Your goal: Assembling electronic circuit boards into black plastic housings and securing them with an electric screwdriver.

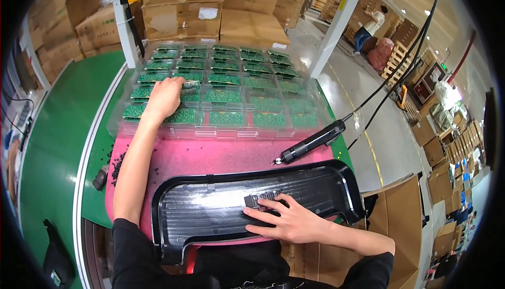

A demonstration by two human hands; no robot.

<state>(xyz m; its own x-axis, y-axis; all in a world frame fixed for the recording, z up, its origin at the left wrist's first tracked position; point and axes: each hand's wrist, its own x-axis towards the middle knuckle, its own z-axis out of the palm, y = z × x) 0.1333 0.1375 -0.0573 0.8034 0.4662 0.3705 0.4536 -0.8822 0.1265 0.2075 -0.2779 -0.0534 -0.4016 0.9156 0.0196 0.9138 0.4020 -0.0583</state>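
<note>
Boards (223,96) fill the clear tray (336,111) at the mat's far edge; left hand (164,95) reaches in, fingers curled over one. Right hand (288,221), spread, presses the black panel (210,210) at the near edge.

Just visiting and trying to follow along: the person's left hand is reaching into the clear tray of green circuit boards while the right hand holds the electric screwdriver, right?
Not quite. The left hand does reach into the clear tray of green circuit boards, but the right hand rests flat on the black plastic panel. The electric screwdriver lies untouched on the pink mat, as the head view shows.
</note>
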